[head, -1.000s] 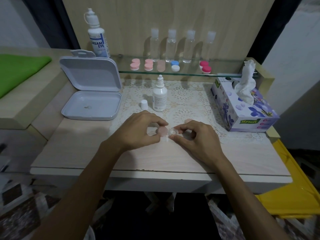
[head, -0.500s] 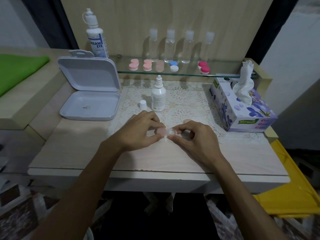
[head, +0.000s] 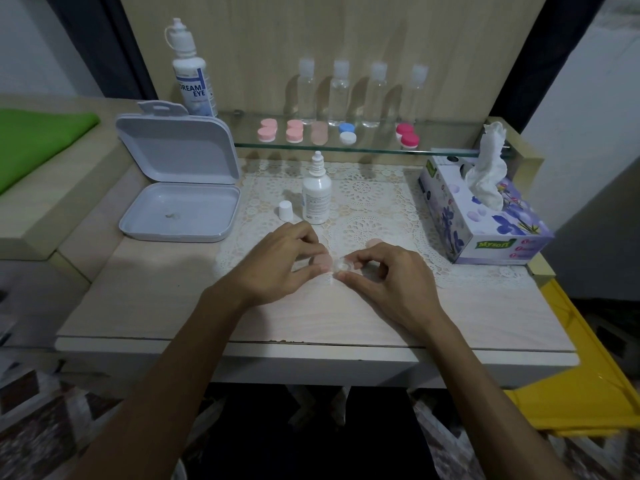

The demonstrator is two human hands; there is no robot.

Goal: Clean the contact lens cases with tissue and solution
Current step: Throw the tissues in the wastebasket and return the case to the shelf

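Over the lace mat at the front of a small vanity table, a person's left hand (head: 280,261) pinches the pale pink cap side of a contact lens case (head: 330,265) while the right hand (head: 384,275) pinches its clear open well, both wrists low and fingers curled inward. Done well, the left should brace steady while the right works. Uncapped solution bottle (head: 316,194) stands just beyond the grip, tissue box (head: 485,223) off right.
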